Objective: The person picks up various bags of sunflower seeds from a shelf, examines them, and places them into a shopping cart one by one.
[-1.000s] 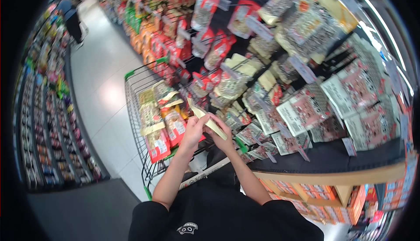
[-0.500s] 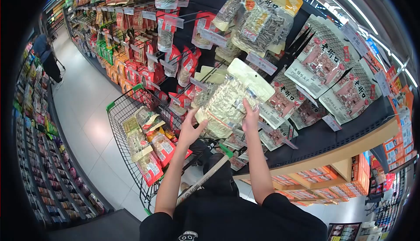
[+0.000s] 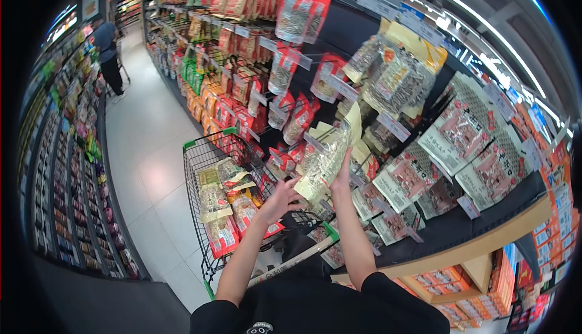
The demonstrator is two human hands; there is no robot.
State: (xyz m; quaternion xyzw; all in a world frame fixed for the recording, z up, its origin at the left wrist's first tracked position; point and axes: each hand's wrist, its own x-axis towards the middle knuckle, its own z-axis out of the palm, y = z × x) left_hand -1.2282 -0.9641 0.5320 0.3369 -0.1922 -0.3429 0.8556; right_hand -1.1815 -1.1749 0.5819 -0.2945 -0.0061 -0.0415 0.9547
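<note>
A cream, partly clear bag of pale seeds (image 3: pixel 324 161) is tilted side-on in front of the shelf. My right hand (image 3: pixel 343 175) grips it along its right side, thumb and fingers pressed to the packaging. Close by its lower left corner is my left hand (image 3: pixel 282 202), fingers apart and not wrapped round the bag. Below and to the left stands a black wire shopping cart (image 3: pixel 193 179) with green corners. Inside the cart lie a red-bottomed snack bag (image 3: pixel 223 237), a cream-topped bag (image 3: pixel 213 200) and other packets.
Hanging seed bags (image 3: pixel 397 79) and grey-pink packets (image 3: pixel 458 131) fill the rack ahead, above a dark shelf with a wooden edge (image 3: pixel 448 258). The cart handle (image 3: pixel 294 261) crosses near my body. A person (image 3: pixel 108 55) stands down the tiled aisle (image 3: pixel 157 170) at left.
The seed bag has turned from face-on to side-on. My left hand has let go of its left edge, while the right still holds it. The view has swung left.
</note>
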